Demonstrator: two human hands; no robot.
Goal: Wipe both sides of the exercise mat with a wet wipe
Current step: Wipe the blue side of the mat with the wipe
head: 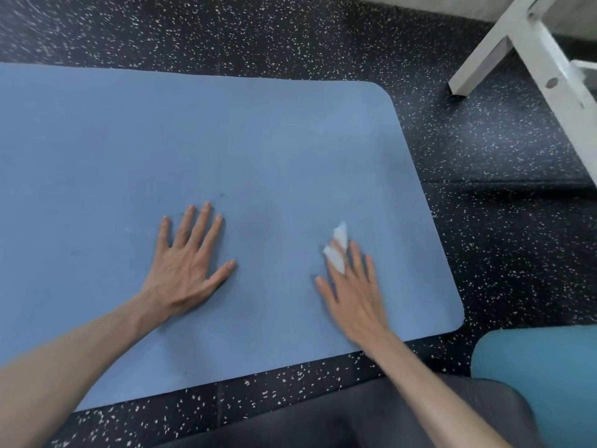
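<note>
Exercise mat (226,140), plain blue, no legible writing

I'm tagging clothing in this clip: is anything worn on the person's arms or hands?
Nothing shows: the left hand and right hand are bare, no gloves, rings or watch visible, and both forearms are sleeveless down to the frame edge. The right hand is motion-blurred.

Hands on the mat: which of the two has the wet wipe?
The right hand, nearer the mat's rounded end, has the white wet wipe at its fingers. The left hand lies flat and bare.
</note>
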